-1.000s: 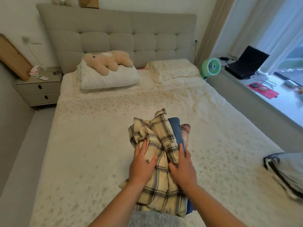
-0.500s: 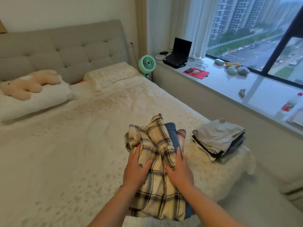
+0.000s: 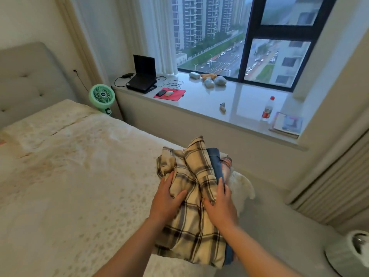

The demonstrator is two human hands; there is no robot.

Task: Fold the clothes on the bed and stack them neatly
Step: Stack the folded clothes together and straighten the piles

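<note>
I carry a bundle of folded clothes in front of me, above the right corner of the bed. On top is a cream and dark plaid shirt, with a blue garment and a reddish plaid one beside it. My left hand grips the plaid shirt from the left, thumb pressed into the fabric. My right hand holds the bundle from the right, fingers laid along the blue garment. The bundle hides the stack of folded clothes that lay at the bed's corner.
A wide window sill carries a laptop, a red mouse pad, a bottle and small items. A green fan stands at the bed's head. A white round appliance sits on the floor at right.
My view has swung right, from the headboard towards the window. The bundle stays in both hands and now covers the bed corner where the folded stack showed.
</note>
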